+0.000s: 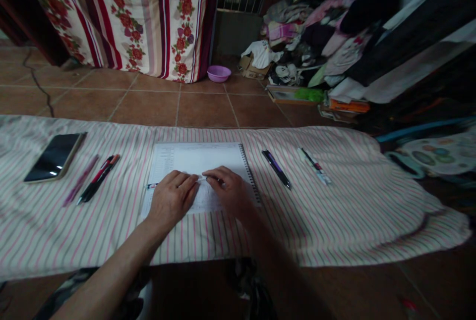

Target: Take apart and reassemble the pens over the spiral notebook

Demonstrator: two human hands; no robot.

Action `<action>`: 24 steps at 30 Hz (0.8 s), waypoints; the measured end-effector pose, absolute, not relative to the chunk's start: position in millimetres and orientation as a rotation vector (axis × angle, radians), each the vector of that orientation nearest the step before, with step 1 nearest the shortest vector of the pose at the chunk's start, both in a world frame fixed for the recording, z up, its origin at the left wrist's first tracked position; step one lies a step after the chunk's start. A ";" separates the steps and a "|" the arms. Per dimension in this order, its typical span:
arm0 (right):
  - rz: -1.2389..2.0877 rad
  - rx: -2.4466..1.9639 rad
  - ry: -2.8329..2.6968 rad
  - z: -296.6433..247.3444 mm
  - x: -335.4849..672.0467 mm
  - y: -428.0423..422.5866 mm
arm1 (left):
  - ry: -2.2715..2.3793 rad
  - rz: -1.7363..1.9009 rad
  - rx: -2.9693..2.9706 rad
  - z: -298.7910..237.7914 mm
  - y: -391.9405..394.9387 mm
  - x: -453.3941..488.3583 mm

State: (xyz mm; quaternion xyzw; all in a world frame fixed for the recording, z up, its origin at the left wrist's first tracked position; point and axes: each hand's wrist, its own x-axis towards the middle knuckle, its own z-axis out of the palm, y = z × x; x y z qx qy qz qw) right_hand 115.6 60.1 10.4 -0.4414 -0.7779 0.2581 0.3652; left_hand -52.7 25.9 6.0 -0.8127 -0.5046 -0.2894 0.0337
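Observation:
An open spiral notebook point(208, 154) with printed lines lies on the striped cloth, both my hands over its lower half. My left hand point(173, 196) is closed around a pen point(150, 186), whose light end pokes out at the left by the page edge. With thumb and fingers pinched, my right hand point(226, 188) grips a slim pen part, dark toward the palm. A thin pale piece point(202, 178) shows between the two hands. Whether it joins the pen in my left hand is hidden by my fingers.
Left on the striped cloth point(342, 226) lie a phone point(55, 156), a purple pen point(81, 180) and dark-and-red pens point(98, 179). Right of the notebook are a dark purple pen point(276, 169) and a white pen point(314, 165). Beyond, a purple basin point(218, 74) stands on the tiled floor.

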 end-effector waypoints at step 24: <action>0.471 -1.133 -2.138 8.6 127.0 60.7 | -1.495 -0.849 -2.509 5.2 25.2 -52.5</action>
